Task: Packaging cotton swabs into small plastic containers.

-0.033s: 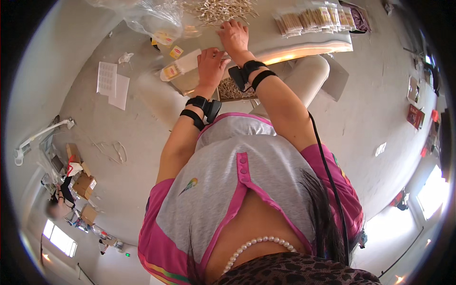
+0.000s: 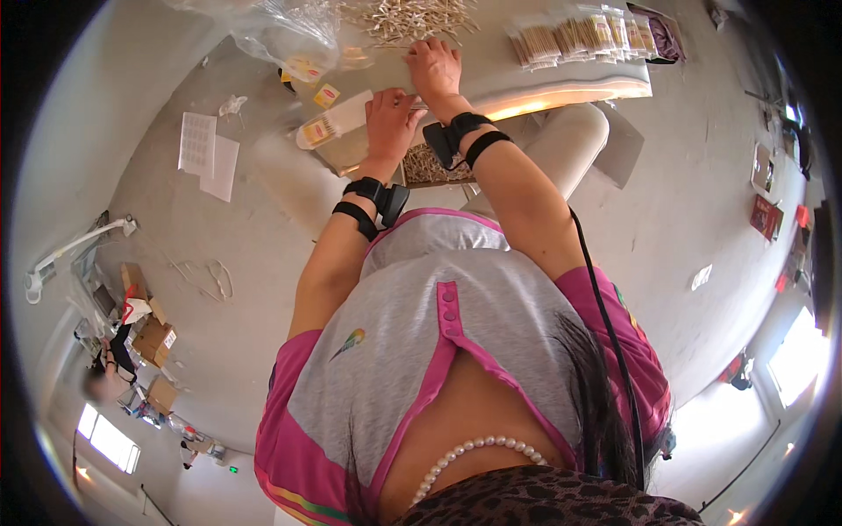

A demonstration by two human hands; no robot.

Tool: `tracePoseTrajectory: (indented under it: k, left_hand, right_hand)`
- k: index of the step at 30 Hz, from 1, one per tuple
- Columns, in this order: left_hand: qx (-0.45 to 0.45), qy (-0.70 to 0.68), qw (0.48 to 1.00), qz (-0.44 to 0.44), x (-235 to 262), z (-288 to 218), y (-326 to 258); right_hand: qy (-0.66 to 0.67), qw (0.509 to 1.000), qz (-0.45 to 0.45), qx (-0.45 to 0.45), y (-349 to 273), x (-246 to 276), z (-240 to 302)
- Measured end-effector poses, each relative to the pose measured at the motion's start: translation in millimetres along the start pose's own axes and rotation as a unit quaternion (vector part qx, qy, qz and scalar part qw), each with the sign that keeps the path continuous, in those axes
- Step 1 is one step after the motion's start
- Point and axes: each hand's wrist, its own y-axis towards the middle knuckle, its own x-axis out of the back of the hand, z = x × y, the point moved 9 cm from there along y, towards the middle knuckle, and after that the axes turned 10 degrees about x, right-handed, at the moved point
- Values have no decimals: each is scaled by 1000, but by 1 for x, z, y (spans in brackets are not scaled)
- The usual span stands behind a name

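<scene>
Nearest, an open box of loose sticks (image 2: 436, 167) sits on the person's side of the worktop (image 2: 491, 72), below its near edge. At that edge, the left hand (image 2: 393, 119) has its fingers bent inward; whether they pinch anything cannot be told. Just beside it, at the worktop's left end, lies a swab packet (image 2: 317, 132) with a yellow label, and past that a small yellow card (image 2: 326, 95). The right hand (image 2: 434, 72) rests farther over the worktop, fingers curled with their tips at the swab heap (image 2: 410, 19); its grip is hidden. The heap spreads across the worktop's far middle, between a crumpled clear plastic bag (image 2: 294, 35) at far left and a row of filled swab packets (image 2: 583, 37) at far right.
</scene>
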Motion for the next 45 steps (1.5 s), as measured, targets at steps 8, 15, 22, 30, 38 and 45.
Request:
tracePoseTrajectory:
  k: [8,15,22,30,38,45]
  left_hand:
    - [1,-7,1000,4,4,5,-2]
    - [23,-46,999,-15,14,2,1]
    - [20,-35,999,-4,10,8,1]
    - [45,-50,997,-31,10,10,0]
    - [63,-40,996,-40,11,19,-1]
    - [77,-53,995,-28,10,27,-4]
  right_hand:
    - [46,998,3,52,-34,22,-14]
    - [68,994,33,83,-68,36,-18]
    - [94,985,42,137,-66,30,5]
    - [110,990,1,92,-10,13,3]
    - [16,981,64,181,11,-2,11]
    - [77,976,81,187,-17,20,-23]
